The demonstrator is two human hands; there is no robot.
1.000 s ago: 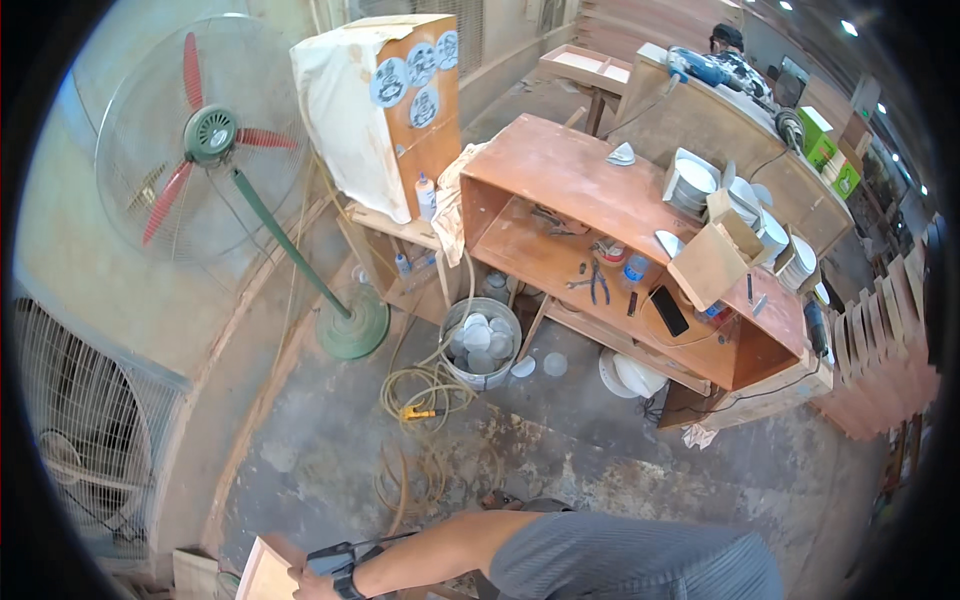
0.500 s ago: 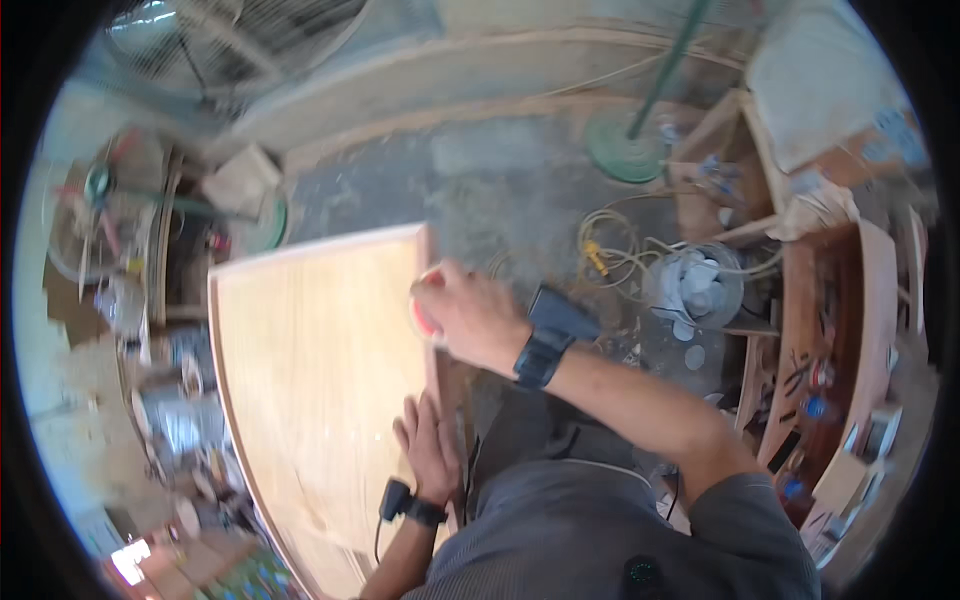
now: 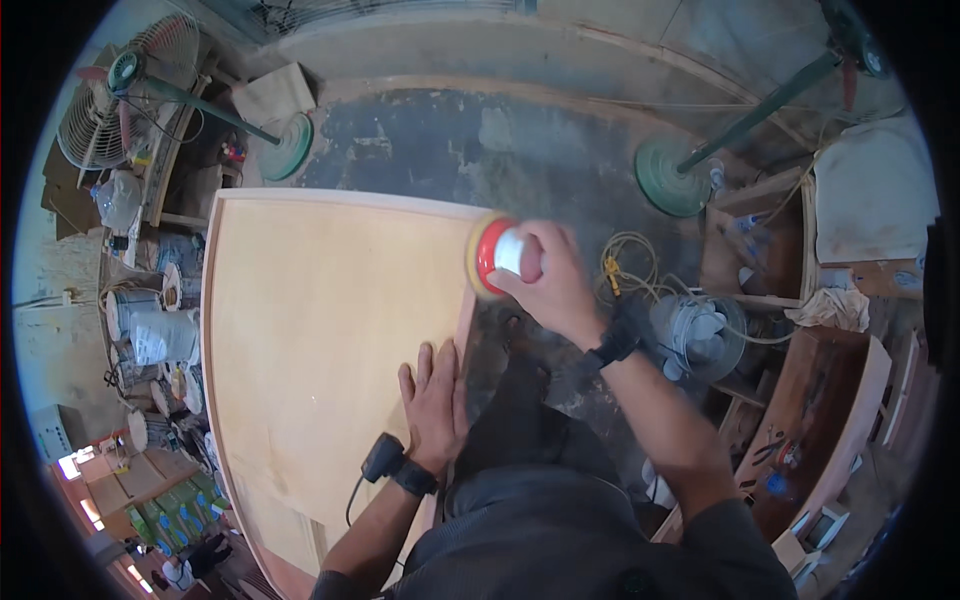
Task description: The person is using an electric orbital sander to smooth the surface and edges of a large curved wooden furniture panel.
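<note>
By panel (image 3: 320, 300): your R hand (image 3: 557, 285) gripping sander (image 3: 491, 255); L hand (image 3: 434, 415) flat atop, empty. Prob. edge-sanding; next needs steady pressure.

Soft light, bowed edges, black corners

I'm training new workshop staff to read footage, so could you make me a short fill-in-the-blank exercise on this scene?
The person's ____ hand grips the red sander. The left hand lies on the rimmed wooden panel, palm facing ____. The coiled hose has a ____ fitting. The round fan base at the upper right is coloured ____.

Missing words: right; down; yellow; green.
</note>
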